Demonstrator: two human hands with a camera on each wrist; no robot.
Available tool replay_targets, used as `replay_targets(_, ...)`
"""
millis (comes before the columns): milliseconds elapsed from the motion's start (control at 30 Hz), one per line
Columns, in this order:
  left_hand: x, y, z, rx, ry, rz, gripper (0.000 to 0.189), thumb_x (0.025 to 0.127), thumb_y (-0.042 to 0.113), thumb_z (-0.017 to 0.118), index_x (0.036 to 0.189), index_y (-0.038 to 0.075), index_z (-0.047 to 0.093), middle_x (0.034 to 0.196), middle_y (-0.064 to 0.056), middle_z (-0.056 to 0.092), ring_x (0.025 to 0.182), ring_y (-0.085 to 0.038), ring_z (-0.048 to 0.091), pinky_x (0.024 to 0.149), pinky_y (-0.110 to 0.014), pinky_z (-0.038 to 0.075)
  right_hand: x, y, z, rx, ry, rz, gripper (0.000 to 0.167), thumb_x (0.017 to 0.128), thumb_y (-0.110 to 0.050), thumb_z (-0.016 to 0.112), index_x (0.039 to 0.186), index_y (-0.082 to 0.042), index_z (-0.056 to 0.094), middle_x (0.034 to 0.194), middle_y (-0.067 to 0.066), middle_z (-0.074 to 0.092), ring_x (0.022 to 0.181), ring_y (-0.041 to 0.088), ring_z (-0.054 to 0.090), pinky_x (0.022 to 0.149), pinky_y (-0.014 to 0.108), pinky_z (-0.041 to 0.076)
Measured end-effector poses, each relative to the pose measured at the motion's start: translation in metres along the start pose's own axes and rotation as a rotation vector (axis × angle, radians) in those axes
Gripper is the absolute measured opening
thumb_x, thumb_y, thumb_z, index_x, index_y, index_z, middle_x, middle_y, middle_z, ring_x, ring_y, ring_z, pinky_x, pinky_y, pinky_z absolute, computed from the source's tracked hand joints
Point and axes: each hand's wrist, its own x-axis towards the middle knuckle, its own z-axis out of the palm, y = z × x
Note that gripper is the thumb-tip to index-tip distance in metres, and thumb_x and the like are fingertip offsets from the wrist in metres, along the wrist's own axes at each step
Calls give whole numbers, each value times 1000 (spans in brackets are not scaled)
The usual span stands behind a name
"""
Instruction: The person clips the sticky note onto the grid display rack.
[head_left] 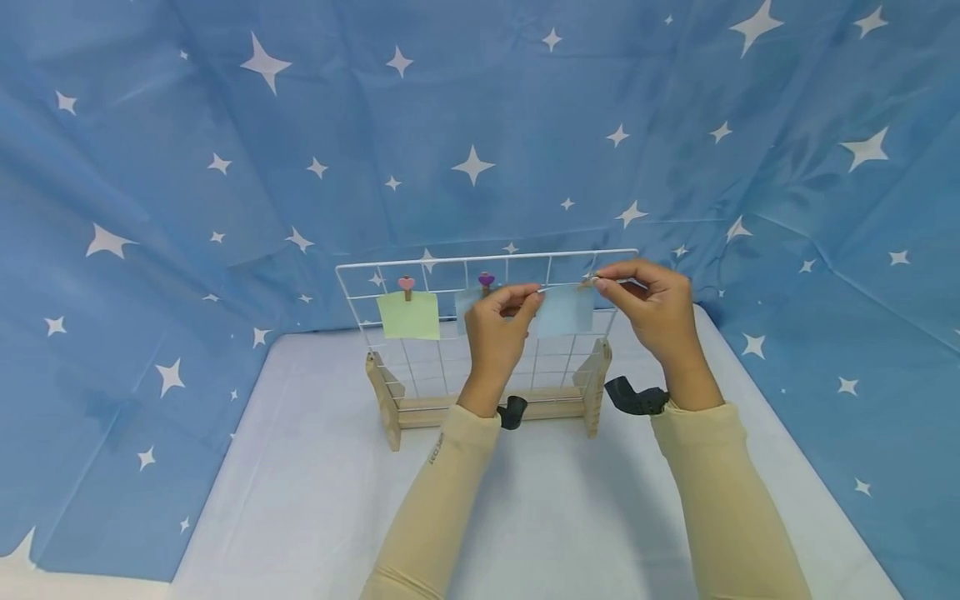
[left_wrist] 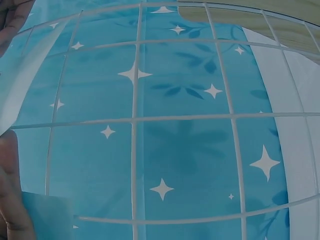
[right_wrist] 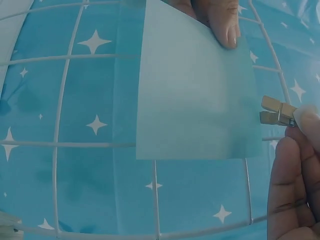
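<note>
A white wire grid (head_left: 507,258) stands upright on the table. My left hand (head_left: 498,329) pinches the edge of a light blue paper note (head_left: 566,311) against the front of the grid. In the right wrist view the note (right_wrist: 195,90) hangs flat, with a left thumb (right_wrist: 226,27) over its upper edge. My right hand (head_left: 656,312) pinches a small wooden clothespin (right_wrist: 277,112), whose tip points at the note's side with a slight gap. A green note (head_left: 408,315) hangs under a pink heart clothespin (head_left: 407,286). Another blue note (head_left: 467,307), partly behind my left hand, hangs under a purple heart clothespin (head_left: 486,280).
Wooden feet (head_left: 384,400) and a crossbar hold the grid up on a white tabletop (head_left: 315,500). A blue star-patterned cloth (head_left: 472,100) hangs behind and on both sides. A black wrist mount (head_left: 636,397) juts out by my right wrist.
</note>
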Motion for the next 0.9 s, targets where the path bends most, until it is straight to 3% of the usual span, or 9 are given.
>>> replay_targets(267,1,-2,3,18,29,25,13,101,12,79,107,1,83,93,-12,81,80,-23,73,57,-23,59,5,-2,7,-145,-57,-96,11,94,14,75,102,9,80,96,19,76,75,3,68,68,11,55)
replay_targets(367,1,-2,4,35,36,45,13,101,12,79,106,1,83,94,-12,81,79,-24,74,56,-23,60,7,-4,9,-204,-76,-126,10,95,12,76,103,9,80,95,23,76,71,6,68,67,9,54)
replay_targets(667,0,-2,8,74,57,103,13,101,11,78,106,-1,82,93,-13,81,75,-27,74,55,-22,58,12,-10,12,-339,-118,-140,11,93,13,77,102,6,81,97,22,79,64,36,71,64,5,50)
replay_targets(900,-1,0,9,88,74,115,12,101,10,78,106,-1,82,96,-12,82,80,-28,77,61,-20,60,13,-15,16,-408,-133,-141,9,95,10,77,102,6,82,96,22,79,68,36,76,68,1,46)
